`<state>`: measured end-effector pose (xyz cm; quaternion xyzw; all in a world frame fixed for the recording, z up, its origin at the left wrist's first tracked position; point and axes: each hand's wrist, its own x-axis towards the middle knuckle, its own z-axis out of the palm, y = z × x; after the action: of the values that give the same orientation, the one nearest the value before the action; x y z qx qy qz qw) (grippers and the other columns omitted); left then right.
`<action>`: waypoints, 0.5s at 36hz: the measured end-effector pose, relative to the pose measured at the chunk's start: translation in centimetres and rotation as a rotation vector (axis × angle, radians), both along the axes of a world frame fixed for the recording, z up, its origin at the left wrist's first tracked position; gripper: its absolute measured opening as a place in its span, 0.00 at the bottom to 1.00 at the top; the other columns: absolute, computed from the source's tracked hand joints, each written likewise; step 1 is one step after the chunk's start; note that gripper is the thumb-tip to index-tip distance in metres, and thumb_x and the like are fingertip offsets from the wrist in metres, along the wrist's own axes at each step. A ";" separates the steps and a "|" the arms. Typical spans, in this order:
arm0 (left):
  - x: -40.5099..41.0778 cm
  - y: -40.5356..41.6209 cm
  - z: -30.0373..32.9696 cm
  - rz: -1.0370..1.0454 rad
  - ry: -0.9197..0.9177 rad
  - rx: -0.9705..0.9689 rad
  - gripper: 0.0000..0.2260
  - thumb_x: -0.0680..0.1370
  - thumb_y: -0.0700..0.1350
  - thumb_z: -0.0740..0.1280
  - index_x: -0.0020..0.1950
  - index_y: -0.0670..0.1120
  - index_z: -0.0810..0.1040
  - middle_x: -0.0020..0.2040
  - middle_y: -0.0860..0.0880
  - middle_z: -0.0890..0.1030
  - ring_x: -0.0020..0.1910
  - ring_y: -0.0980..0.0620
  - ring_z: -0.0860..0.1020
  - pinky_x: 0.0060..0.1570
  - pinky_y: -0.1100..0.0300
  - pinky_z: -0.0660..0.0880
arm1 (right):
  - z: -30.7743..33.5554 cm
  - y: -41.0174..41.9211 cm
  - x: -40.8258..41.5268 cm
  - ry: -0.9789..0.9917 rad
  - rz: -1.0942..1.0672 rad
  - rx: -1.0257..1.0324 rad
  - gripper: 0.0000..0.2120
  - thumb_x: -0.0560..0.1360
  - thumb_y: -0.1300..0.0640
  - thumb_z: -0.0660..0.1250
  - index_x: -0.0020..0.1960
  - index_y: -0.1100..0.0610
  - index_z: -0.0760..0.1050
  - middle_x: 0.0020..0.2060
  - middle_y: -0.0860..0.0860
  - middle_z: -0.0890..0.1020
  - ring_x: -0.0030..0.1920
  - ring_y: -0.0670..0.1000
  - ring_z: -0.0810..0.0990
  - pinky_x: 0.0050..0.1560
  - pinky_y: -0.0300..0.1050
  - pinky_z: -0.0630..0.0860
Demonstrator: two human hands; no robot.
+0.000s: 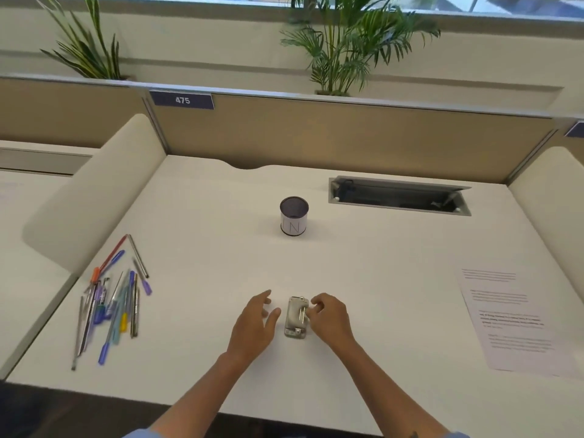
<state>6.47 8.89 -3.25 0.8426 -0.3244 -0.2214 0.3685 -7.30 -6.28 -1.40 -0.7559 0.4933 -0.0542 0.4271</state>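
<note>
Beside the small metal tool point(296, 317), which points away from the person, the right hand point(330, 317) pinches its right edge; the left hand point(252, 324) is open, just left.

I see a white desk point(363, 263) boxed in by a tan partition point(347, 140) and cream side screens point(94, 197). Behind it, potted palms point(341, 49) stand under a bright window point(521, 3). Dark floor point(47, 412) shows lower left.
</note>
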 end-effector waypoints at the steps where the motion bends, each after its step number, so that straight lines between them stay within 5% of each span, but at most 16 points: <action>1: -0.2 -0.1 0.1 0.004 0.022 -0.007 0.22 0.84 0.48 0.71 0.77 0.48 0.74 0.62 0.54 0.82 0.49 0.54 0.82 0.56 0.54 0.80 | 0.0 0.2 0.1 0.006 -0.018 0.024 0.08 0.76 0.56 0.72 0.55 0.55 0.83 0.44 0.48 0.84 0.44 0.49 0.82 0.46 0.43 0.77; 10: -1.6 -1.4 0.2 0.111 0.275 -0.096 0.05 0.83 0.42 0.72 0.56 0.44 0.86 0.46 0.47 0.89 0.42 0.48 0.89 0.51 0.47 0.85 | -0.2 1.3 0.4 0.054 -0.046 0.047 0.05 0.76 0.55 0.72 0.43 0.55 0.84 0.41 0.49 0.87 0.44 0.52 0.85 0.47 0.47 0.80; 18: -2.1 -1.8 0.3 0.170 0.434 -0.130 0.03 0.81 0.39 0.74 0.54 0.43 0.87 0.39 0.46 0.90 0.40 0.47 0.89 0.45 0.56 0.85 | -0.3 1.6 0.3 -0.022 -0.150 0.132 0.02 0.74 0.59 0.74 0.42 0.56 0.84 0.40 0.50 0.87 0.44 0.52 0.86 0.48 0.49 0.82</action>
<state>4.37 7.07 -2.95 0.7740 -0.1790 -0.3443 0.5003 -7.01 -4.65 -1.66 -0.6863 0.5463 -0.0616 0.4761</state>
